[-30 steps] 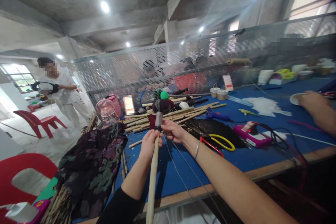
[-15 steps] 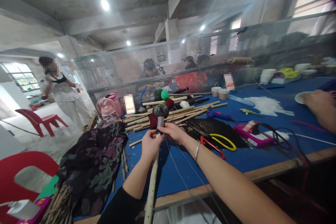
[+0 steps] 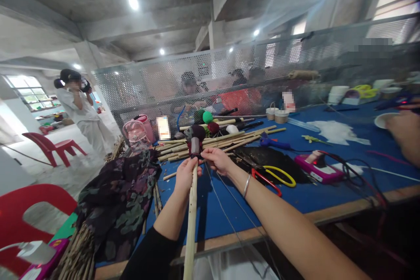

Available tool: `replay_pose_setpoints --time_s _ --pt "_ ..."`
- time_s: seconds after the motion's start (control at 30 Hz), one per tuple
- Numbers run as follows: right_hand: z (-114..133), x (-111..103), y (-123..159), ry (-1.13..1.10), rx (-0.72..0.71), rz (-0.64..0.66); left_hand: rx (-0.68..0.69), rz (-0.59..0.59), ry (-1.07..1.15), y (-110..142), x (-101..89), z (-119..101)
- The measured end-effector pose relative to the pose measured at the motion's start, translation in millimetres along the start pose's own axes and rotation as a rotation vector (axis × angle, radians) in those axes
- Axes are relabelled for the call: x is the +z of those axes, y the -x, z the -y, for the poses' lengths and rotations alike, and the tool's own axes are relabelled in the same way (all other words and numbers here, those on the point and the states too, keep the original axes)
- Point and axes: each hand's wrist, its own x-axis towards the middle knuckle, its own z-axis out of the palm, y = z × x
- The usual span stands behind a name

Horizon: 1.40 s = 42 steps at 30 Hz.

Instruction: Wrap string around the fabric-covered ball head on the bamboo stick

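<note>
My left hand (image 3: pixel 184 177) is closed round a pale wooden stick (image 3: pixel 190 223), near its upper end. Above the fingers, a grey wrapped section (image 3: pixel 195 145) of the stick shows, with a dark rounded bundle (image 3: pixel 194 132) at or just behind the top. My right hand (image 3: pixel 217 162) is beside it, its thumb and fingers pinched on a thin grey yarn (image 3: pixel 219 203) close to the stick. Two strands hang down from there past the table's front edge. The exact point where the yarn meets the stick is hidden by the fingers.
Scissors (image 3: pixel 278 176) with red and yellow handles lie right of my arms, near a blue glue gun (image 3: pixel 274 143) and a purple power strip (image 3: pixel 320 170). Bamboo sticks (image 3: pixel 229 142) lie behind my hands. Camouflage-patterned cloth (image 3: pixel 121 201) covers the left. A co-worker's hand (image 3: pixel 405 133) is at far right.
The stick has turned and its top has shifted slightly left, together with my left hand. My right hand has drawn slightly away from the stick. The person standing at left has turned.
</note>
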Motion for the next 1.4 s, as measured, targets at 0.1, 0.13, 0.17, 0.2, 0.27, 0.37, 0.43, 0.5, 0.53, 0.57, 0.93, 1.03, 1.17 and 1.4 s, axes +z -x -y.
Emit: replay_pose_setpoints --time_s 0.1,0.13,0.17,0.2,0.27,0.37,0.43,0.5,0.53,0.57,0.93,1.03,1.17,1.4 --pt "3.1 -3.4 2.9 -0.058 0.081 0.143 -0.058 0.103 0.062 3.6 3.6 5.3" --pt "3.4 -5.7 3.9 -0.059 0.11 0.178 -0.072 0.145 0.06 4.4 4.7 7.8" --pt "3.2 -8.3 4.7 -0.041 0.131 0.19 -0.088 0.183 0.038 4.8 5.6 10.3" --pt "2.6 -10.9 5.2 -0.004 0.14 0.176 -0.105 0.207 0.0 4.8 6.2 12.5" --pt "0.4 -15.1 5.2 0.105 0.134 0.105 -0.152 0.207 -0.077 3.9 6.5 15.4" --pt "-2.6 -16.2 3.5 0.236 0.139 0.027 -0.281 0.171 -0.056 3.7 5.9 14.1" --pt "-3.3 -13.2 2.5 0.26 0.134 0.007 -0.336 0.169 0.031 6.0 6.5 11.4" --pt "-3.7 -9.1 1.9 0.263 0.135 -0.01 -0.292 0.13 0.049 9.7 8.6 10.2" --pt "-4.1 -7.2 1.7 0.258 0.135 -0.021 -0.229 0.091 0.02 11.5 10.1 10.7" --pt "-4.6 -5.7 1.5 0.252 0.133 -0.034 -0.152 0.046 -0.025 12.9 11.7 11.8" --pt "5.6 -7.0 3.9 -0.023 0.047 0.204 0.02 0.149 0.153 20.6 11.5 -4.7" --pt "9.0 -4.6 6.0 -0.103 0.07 0.233 -0.093 0.292 0.317 23.7 12.4 -11.6" --pt "9.9 -6.4 8.5 -0.142 0.111 0.235 -0.29 0.331 0.339 21.7 13.7 -6.4" --pt "7.1 -9.3 10.1 0.159 0.151 0.141 -0.134 -0.032 0.086 -5.4 0.3 -5.0"
